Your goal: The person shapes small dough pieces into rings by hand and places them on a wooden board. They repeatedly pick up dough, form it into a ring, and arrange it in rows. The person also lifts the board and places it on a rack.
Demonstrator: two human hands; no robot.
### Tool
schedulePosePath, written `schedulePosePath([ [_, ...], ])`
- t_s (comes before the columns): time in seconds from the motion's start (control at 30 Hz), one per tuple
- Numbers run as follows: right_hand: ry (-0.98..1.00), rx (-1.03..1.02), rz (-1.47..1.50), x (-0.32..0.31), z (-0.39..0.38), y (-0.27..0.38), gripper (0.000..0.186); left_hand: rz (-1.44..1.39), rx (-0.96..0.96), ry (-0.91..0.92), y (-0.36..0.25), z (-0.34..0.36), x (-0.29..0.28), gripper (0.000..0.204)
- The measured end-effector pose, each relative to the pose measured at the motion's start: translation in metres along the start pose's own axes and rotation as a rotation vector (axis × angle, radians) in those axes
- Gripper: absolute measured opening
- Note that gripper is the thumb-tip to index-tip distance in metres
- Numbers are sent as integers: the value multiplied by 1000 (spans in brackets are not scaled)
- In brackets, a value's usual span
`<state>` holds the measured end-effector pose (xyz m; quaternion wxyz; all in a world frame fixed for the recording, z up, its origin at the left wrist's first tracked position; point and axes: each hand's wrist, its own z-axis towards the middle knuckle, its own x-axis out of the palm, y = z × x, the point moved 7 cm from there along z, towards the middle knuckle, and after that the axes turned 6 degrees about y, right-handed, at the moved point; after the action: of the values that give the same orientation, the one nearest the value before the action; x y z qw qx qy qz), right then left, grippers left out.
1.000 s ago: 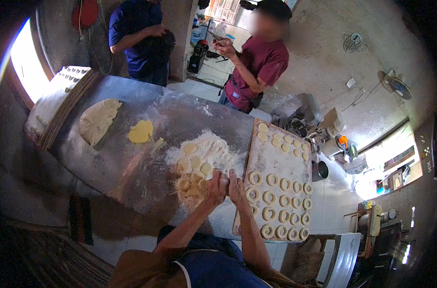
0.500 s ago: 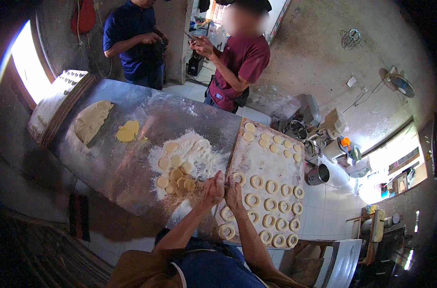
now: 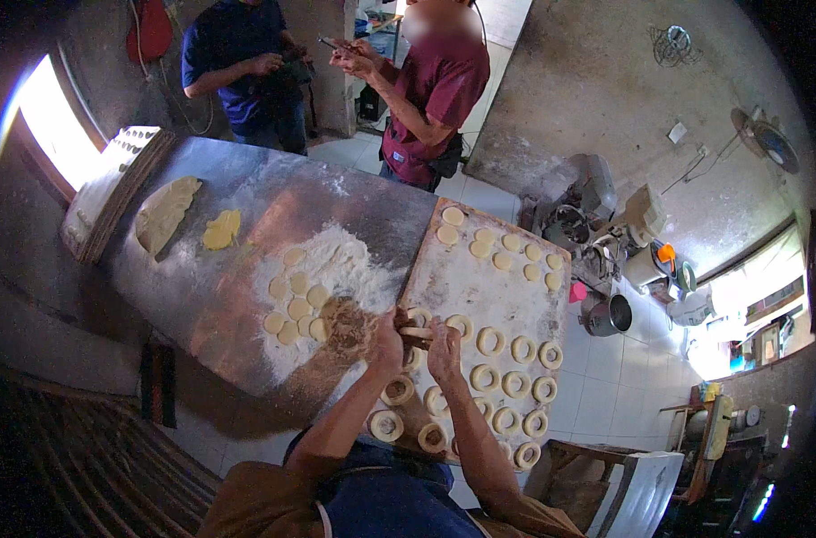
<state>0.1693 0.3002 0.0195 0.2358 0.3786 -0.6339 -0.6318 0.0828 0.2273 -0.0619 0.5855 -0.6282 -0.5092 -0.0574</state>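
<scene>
Between my two hands a pale dough ring (image 3: 416,333) is held edge-on, just above the floured board. My left hand (image 3: 387,342) grips its left end, and my right hand (image 3: 444,348) has fingers closed round its right end. Rows of dough rings (image 3: 491,341) lie on the floured board (image 3: 480,291) beneath and to the right of my hands. Small flat dough rounds (image 3: 298,309) lie in loose flour (image 3: 336,260) left of my left hand. More flat rounds (image 3: 504,261) sit along the board's far edge.
A large dough slab (image 3: 168,215) and a yellow lump (image 3: 221,229) lie on the metal table (image 3: 237,179). Stacked trays (image 3: 121,184) stand at its left end. Two people (image 3: 430,90) stand beyond the table. A metal pot (image 3: 610,316) is on the floor at right.
My hands have drawn a little apart, and the dough ring between them now shows. The view has shifted, and the person in the dark red shirt appears further left.
</scene>
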Motion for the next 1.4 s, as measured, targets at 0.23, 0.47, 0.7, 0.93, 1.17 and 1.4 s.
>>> schedulePosePath([
  [0.23,-18,-65,-34,-18,14,-12,63,93,390,145,-8,-8,35,44],
  [0.47,121,42,-27,-30,50,-2,51,574,260,-275,-8,61,-23,50],
  [0.7,-35,-138,-864,-46,114,-42,55,1447,565,-493,-56,123,-10,23],
  [0.93,-92,-418,-842,-44,82,-28,42,1575,532,-159,-57,115,14,23],
  [1.17,-16,-267,-739,-18,39,1,41,1706,655,-465,-91,48,-28,43],
  [1.4,104,-93,-486,51,-4,0,36,1992,384,-402,-174,-28,-134,31],
])
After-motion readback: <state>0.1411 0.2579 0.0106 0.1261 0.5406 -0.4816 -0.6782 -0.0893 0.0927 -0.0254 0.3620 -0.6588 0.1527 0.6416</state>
